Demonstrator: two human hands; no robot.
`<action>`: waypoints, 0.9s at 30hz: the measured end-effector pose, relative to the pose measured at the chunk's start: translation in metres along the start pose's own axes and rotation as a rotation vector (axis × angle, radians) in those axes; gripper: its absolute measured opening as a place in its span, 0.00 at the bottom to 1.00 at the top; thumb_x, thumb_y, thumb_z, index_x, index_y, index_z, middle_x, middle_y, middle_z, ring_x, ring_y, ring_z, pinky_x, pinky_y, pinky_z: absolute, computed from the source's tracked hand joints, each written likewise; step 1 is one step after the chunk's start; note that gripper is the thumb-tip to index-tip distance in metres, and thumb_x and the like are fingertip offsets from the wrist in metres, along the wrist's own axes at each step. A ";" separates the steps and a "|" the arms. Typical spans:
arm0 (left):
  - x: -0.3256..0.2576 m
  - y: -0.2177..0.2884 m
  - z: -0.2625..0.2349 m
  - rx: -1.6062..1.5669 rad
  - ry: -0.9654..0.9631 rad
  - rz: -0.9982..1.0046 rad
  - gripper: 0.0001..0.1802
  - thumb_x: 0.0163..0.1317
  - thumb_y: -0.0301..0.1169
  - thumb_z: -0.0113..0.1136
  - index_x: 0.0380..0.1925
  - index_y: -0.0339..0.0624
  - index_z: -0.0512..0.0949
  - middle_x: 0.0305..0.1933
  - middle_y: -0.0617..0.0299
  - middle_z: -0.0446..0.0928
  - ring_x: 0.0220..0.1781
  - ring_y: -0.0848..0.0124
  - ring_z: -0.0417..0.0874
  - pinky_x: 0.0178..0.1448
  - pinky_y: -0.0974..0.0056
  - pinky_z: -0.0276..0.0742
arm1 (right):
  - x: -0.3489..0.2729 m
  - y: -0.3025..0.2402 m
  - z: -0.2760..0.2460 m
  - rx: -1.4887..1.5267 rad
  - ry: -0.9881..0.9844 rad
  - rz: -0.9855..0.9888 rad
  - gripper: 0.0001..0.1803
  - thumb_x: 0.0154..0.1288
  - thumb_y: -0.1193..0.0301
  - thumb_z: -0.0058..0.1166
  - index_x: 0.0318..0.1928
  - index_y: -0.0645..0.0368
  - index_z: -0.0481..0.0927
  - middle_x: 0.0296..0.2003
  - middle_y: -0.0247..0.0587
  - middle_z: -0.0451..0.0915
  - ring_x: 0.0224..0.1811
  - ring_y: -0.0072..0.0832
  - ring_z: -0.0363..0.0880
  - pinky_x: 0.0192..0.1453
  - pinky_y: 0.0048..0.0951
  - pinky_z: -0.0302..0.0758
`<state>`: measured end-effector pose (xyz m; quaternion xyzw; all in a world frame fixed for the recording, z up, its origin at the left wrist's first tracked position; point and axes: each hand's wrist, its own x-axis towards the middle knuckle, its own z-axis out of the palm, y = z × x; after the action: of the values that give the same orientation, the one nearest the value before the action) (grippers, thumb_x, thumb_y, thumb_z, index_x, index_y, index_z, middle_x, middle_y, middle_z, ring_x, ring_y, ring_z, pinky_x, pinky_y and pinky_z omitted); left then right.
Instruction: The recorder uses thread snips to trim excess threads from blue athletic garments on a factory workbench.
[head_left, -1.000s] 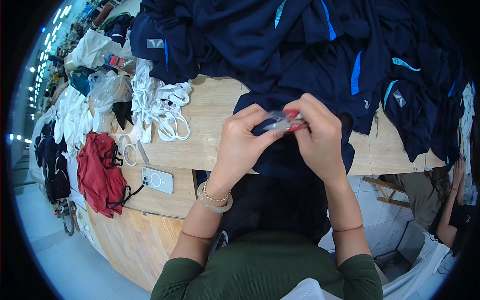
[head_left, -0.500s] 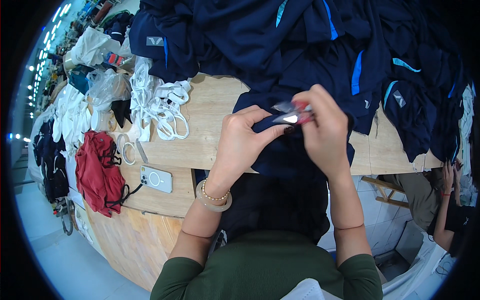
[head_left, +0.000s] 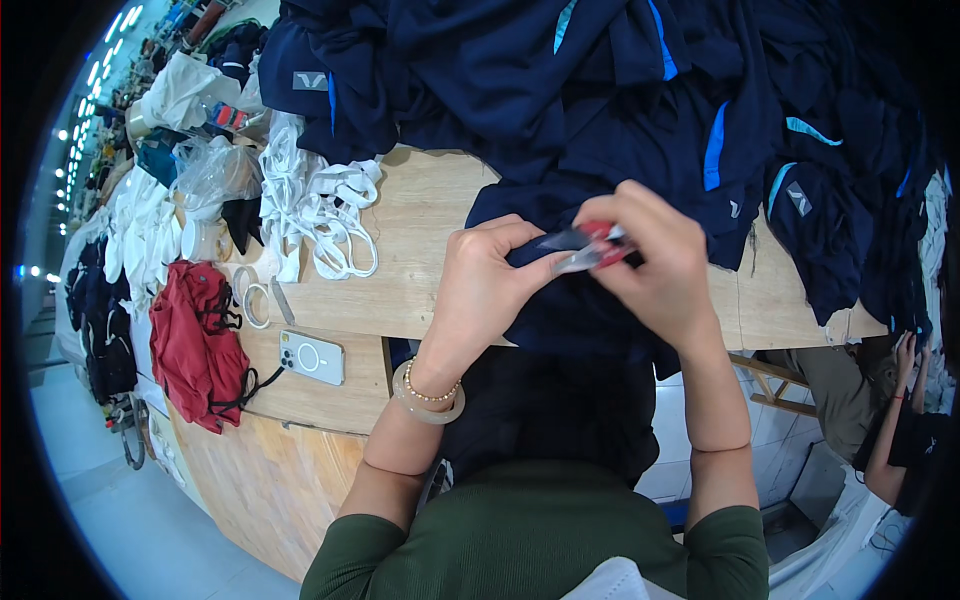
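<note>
Wooden table (head_left: 410, 210) bore dark clothes (head_left: 480, 80) | left hand (head_left: 475, 285): thumb and forefinger were pinched on garment (head_left: 560, 320), draped over table's near edge, apparently steadying it for cutting | right hand (head_left: 655, 265): fingers were clamped on red snips (head_left: 603, 243) | versus earlier frame: right forearm (head_left: 718, 415) had swung outward, snips had dropped slightly.

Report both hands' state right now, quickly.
Left hand: closed, pinching navy cloth between thumb and fingers.
Right hand: closed around red-handled snips, slightly blurred; whether the blades meet cannot be told.
</note>
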<state>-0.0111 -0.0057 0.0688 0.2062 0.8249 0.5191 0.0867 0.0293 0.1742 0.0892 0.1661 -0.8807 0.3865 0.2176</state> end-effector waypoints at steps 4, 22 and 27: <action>0.001 -0.003 0.000 -0.041 -0.016 0.060 0.11 0.49 0.26 0.71 0.30 0.29 0.83 0.24 0.55 0.79 0.23 0.65 0.78 0.30 0.66 0.71 | -0.001 0.002 -0.005 0.167 -0.028 0.175 0.15 0.44 0.85 0.62 0.37 0.63 0.80 0.26 0.37 0.74 0.25 0.26 0.76 0.28 0.23 0.71; 0.001 0.008 -0.003 -0.189 -0.010 -0.053 0.15 0.51 0.25 0.73 0.38 0.34 0.82 0.32 0.65 0.81 0.31 0.79 0.77 0.37 0.74 0.74 | -0.027 0.022 -0.003 0.632 0.201 0.529 0.16 0.64 0.73 0.60 0.51 0.62 0.75 0.39 0.31 0.75 0.37 0.13 0.71 0.42 0.13 0.68; 0.000 0.000 -0.001 -0.114 0.064 0.103 0.13 0.52 0.20 0.71 0.38 0.32 0.81 0.34 0.61 0.82 0.35 0.78 0.82 0.41 0.75 0.77 | -0.033 0.018 -0.008 0.486 0.138 0.453 0.14 0.57 0.71 0.67 0.42 0.62 0.79 0.36 0.32 0.77 0.37 0.18 0.72 0.41 0.19 0.69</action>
<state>-0.0119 -0.0067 0.0692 0.2265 0.7847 0.5753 0.0451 0.0510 0.1956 0.0667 -0.0134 -0.7605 0.6340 0.1394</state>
